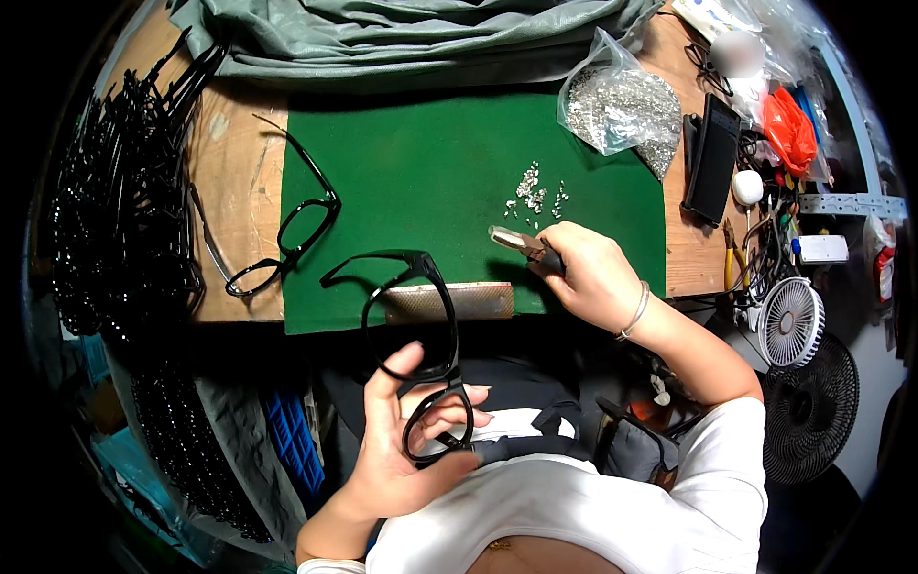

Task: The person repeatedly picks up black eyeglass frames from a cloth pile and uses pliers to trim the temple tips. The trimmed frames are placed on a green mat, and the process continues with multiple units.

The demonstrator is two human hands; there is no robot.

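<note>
My left hand (392,469) holds a black eyeglass frame (448,301) upright on its side, with fingers around the lower rim. One temple of it reaches out over the green mat (421,182); no lenses can be made out. My right hand (598,273) is closed around pliers (524,243), whose pale tip points left above the mat. Just beyond the tip lie small silvery metal pieces (529,191) in a loose scatter. Behind the held frame, a textured metal strip (488,300) lies along the mat's front edge. A second black eyeglass frame (335,203) rests at the mat's left edge.
A clear bag of silvery pieces (622,110) lies at the back right. Many black frames (124,210) are heaped on the left. Grey-green cloth (421,43) covers the far edge. On the right are a black phone-like device (715,158), yellow-handled pliers (734,256) and a white fan (792,322).
</note>
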